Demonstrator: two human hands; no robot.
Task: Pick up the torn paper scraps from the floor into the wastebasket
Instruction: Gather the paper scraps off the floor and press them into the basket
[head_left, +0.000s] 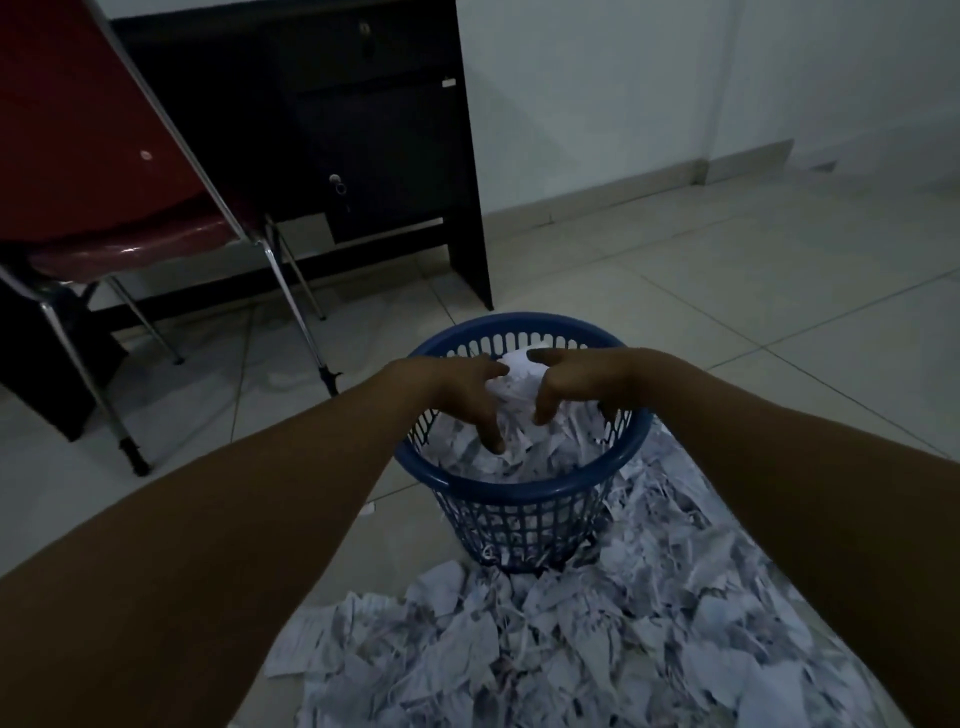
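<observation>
Hands: left hand (465, 392) and right hand (569, 384) over blue wastebasket (519, 483), fingers spread, drooping.
Between them: white paper scraps (511, 387).
Floor: torn scraps (597, 649) heaped around basket.

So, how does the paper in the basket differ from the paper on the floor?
The paper in the basket is heaped inside the blue basket, while the paper on the floor is spread out in a wide layer around its base. The left hand and right hand hover over the basket paper, fingers spread; nothing touches the floor paper. The floor holds far more. Both are white torn scraps.
</observation>
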